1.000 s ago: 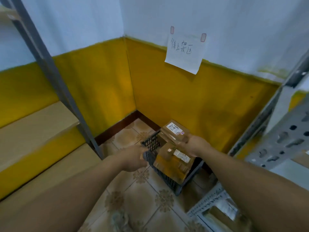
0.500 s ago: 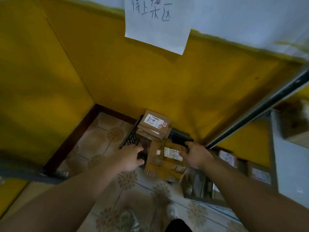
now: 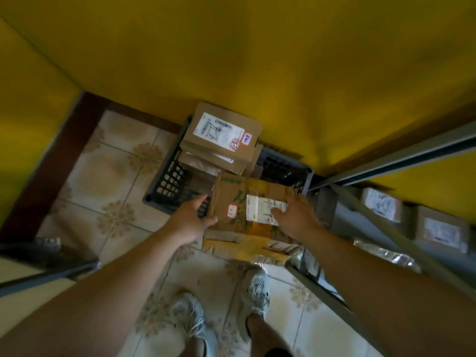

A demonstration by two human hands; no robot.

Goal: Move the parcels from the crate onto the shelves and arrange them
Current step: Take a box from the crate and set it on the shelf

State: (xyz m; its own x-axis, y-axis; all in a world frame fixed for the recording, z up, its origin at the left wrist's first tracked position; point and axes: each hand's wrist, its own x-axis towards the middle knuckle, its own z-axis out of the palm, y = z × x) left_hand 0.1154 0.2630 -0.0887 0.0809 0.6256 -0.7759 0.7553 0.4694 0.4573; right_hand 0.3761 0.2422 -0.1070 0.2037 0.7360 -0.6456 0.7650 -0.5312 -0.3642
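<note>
Your left hand (image 3: pixel 192 221) curls round the left edge of a taped cardboard parcel (image 3: pixel 231 191). Your right hand (image 3: pixel 296 217) clasps its right side, thumb on the white label. The parcel sits over the black crate's (image 3: pixel 167 184) near-right corner, and another labelled parcel (image 3: pixel 221 135) lies farther back.

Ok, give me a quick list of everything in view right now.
wall: one, yellow, across the top
floor: one, beige tiles, below
shelf: one, grey, right
crate: one, black, on the floor against the wall
front box: one, brown, at the crate's near side
back boxes: at least two, brown, stacked in the crate's far side
shelf boxes: two, brown, low on the shelf
shoes: two, pale, bottom centre
left hand: one, grips front box's left edge
right hand: one, holds its right side
</note>
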